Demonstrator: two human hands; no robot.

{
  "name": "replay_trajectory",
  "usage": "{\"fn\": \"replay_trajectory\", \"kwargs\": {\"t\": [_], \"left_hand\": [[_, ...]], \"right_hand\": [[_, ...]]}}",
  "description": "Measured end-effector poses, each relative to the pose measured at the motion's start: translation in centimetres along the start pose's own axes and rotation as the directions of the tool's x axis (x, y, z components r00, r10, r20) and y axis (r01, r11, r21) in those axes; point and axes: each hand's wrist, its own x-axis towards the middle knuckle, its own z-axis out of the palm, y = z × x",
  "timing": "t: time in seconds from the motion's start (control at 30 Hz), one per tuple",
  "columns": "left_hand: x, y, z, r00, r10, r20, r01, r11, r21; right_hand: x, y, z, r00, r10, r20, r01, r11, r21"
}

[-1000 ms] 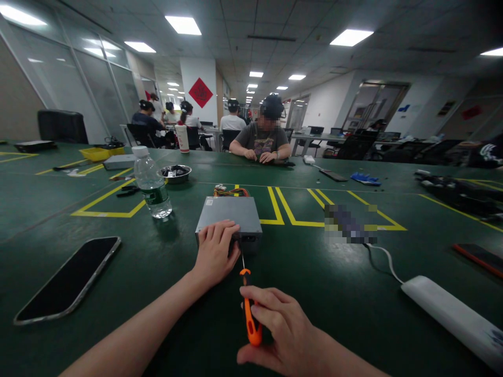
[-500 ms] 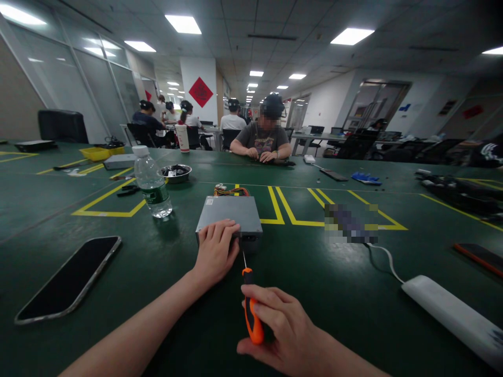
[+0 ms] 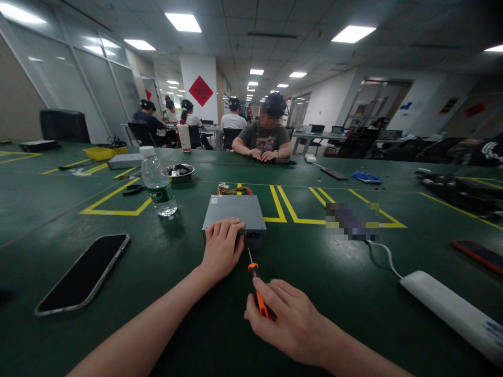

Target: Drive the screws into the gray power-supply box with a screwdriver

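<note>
A grey computer power supply (image 3: pixel 233 207) lies flat on the green table, a bundle of coloured cables (image 3: pixel 236 190) at its far side. Over its near left edge is my left hand (image 3: pixel 223 243), fingers on the top and thumb by the front face, gripping it. My right hand (image 3: pixel 286 314) is closed around the orange and black handle of a screwdriver (image 3: pixel 253 268). The thin shaft points away from me toward the front face of the power supply, below its socket. Whether the tip touches the metal I cannot tell.
On the left are a water bottle (image 3: pixel 158 183), a phone (image 3: pixel 84 272) and a metal bowl (image 3: pixel 179 173) of small parts. A white power bar (image 3: pixel 451 309) with a cable lies right. Across the table sits a person (image 3: pixel 263 136). Yellow tape (image 3: pixel 302 222) marks the tabletop.
The screwdriver and my right hand have shifted, the handle now tilting more to the right and the fingers wrapped further around it. My left hand stays on the power supply. The view has turned slightly.
</note>
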Motion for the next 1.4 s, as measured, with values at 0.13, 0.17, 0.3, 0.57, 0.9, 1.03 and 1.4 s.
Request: {"fn": "replay_trajectory", "kwargs": {"t": [0.13,0.17,0.3,0.57,0.9,1.03,1.4], "left_hand": [[0.1,0.1,-0.2,1.0,0.001,0.011,-0.001,1.0,-0.015],[0.1,0.1,-0.3,1.0,0.001,0.011,-0.001,1.0,-0.018],[0.1,0.1,-0.3,1.0,-0.008,0.0,0.008,1.0,-0.022],[0.0,0.1,-0.3,1.0,0.004,0.003,-0.004,1.0,-0.022],[0.1,0.1,-0.2,1.0,-0.011,0.012,0.012,1.0,-0.027],[0.2,0.2,-0.3,1.0,-0.016,0.006,0.016,1.0,-0.02],[0.3,0.2,-0.4,1.0,-0.012,-0.002,0.012,1.0,-0.022]], "right_hand": [[0.4,-0.6,-0.8,0.993,0.053,0.104,-0.047,0.997,-0.056],[0.5,-0.6,-0.9,0.994,0.056,0.093,-0.049,0.995,-0.082],[0.7,-0.2,-0.4,0.997,0.081,0.015,-0.078,0.988,-0.132],[-0.3,-0.4,1.0,0.995,0.096,0.035,-0.097,0.995,0.028],[-0.3,0.8,0.4,0.999,0.009,-0.051,-0.009,1.0,-0.003],[-0.4,1.4,1.1,0.994,0.003,-0.107,-0.001,1.0,0.019],[-0.3,0.8,0.9,0.996,0.084,-0.039,-0.08,0.993,0.085]]}}
